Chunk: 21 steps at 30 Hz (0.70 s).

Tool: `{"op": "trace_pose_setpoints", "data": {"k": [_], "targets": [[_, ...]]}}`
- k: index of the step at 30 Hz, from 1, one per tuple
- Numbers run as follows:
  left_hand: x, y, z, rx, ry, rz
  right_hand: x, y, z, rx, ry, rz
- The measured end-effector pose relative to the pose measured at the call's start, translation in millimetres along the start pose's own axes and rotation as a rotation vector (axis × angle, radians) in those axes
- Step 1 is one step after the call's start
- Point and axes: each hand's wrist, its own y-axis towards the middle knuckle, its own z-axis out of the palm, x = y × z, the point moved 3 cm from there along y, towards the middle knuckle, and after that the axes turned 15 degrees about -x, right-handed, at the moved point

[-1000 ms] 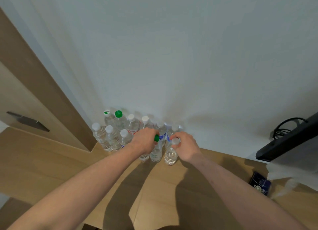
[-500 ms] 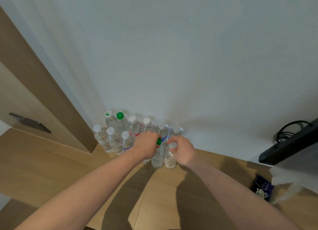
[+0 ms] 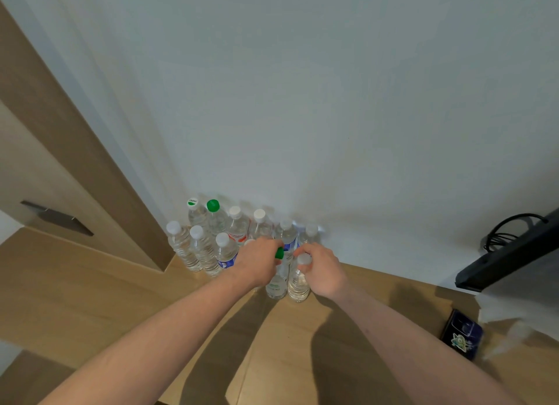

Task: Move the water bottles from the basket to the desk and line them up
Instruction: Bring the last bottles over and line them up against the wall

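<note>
Because they look full of water, the two front bottles, green-capped and white-capped, likely handle heavy, with thin slick walls. The left hand and right hand each grasp one at the neck, the stiffest hold. Both stand on the wooden surface, touching the rows by the wall.
</note>
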Motion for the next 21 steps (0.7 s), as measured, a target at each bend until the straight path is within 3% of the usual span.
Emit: {"op": "trace_pose_setpoints", "data": {"k": [9,21], "targets": [[4,-13,1,0.024,-0.061,-0.037,1,-3,-6,0.02,-0.038,0.005],[-2,-19,-3,-0.087,-0.133,-0.07,1,-5,-5,-0.019,-0.023,0.002]]}}
